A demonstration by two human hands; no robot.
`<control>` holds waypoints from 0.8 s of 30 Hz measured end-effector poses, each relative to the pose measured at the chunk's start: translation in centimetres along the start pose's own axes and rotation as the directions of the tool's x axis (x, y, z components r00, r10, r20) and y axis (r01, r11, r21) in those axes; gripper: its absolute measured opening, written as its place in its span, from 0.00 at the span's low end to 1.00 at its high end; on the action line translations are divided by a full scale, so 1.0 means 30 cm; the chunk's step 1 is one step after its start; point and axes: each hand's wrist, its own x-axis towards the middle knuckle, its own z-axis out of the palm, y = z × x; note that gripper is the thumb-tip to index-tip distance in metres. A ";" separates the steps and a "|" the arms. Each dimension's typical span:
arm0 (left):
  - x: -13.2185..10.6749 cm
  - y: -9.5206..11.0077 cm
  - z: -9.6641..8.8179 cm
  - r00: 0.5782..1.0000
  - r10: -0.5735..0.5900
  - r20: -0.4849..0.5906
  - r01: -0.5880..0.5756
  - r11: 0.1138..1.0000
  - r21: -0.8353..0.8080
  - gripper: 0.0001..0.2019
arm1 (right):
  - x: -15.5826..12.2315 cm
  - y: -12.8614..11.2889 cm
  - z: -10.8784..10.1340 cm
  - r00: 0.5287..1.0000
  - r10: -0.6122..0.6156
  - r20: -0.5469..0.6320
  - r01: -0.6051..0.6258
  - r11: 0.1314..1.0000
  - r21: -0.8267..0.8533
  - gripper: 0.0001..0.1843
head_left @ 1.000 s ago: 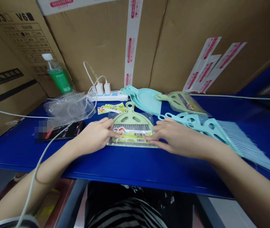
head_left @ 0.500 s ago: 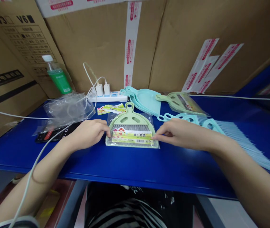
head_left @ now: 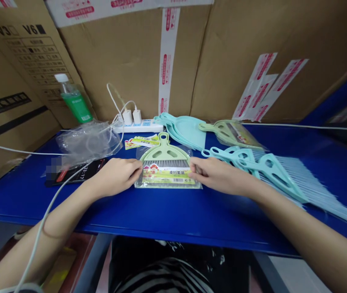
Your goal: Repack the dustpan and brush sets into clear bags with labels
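A light green dustpan and brush set (head_left: 164, 153) lies flat on the blue table in a clear plastic bag, handle pointing away from me. Grey bristles show above a yellow-green printed card (head_left: 169, 175) in the bag. My left hand (head_left: 118, 174) has its fingers curled closed on the bag's left edge. At the opposite edge, my right hand (head_left: 214, 173) pinches the bag beside the card's end. The fingertips of both hands are partly hidden. Several light blue brushes (head_left: 271, 173) lie just beyond my right forearm.
Blue dustpans (head_left: 188, 129) and another bagged green set (head_left: 237, 132) lie at the back. Printed cards (head_left: 141, 141) are near a power strip (head_left: 142, 126). Left are crumpled plastic bags (head_left: 89, 138), a phone (head_left: 78, 170), a bottle (head_left: 77, 103) and a cable crossing my left forearm.
Both hands have closed in on the sides of the bagged set, the right hand shifting left. More of the blue brushes shows now. The bagged set stays almost in place.
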 end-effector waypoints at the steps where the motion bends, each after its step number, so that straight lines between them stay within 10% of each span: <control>1: 0.001 0.002 0.002 1.000 -0.010 0.003 0.010 1.000 0.012 0.14 | 0.003 0.000 0.005 1.000 0.010 -0.015 -0.010 1.000 0.007 0.11; 14: 0.014 -0.010 0.028 0.993 -0.114 -0.019 0.101 0.938 -0.333 0.04 | 0.027 0.029 0.016 0.997 -0.066 -0.030 0.070 0.984 0.161 0.12; 24: 0.011 0.007 0.006 0.983 -0.181 0.034 0.184 0.967 -0.179 0.03 | 0.020 0.019 0.007 0.999 0.039 -0.028 -0.032 0.977 0.212 0.06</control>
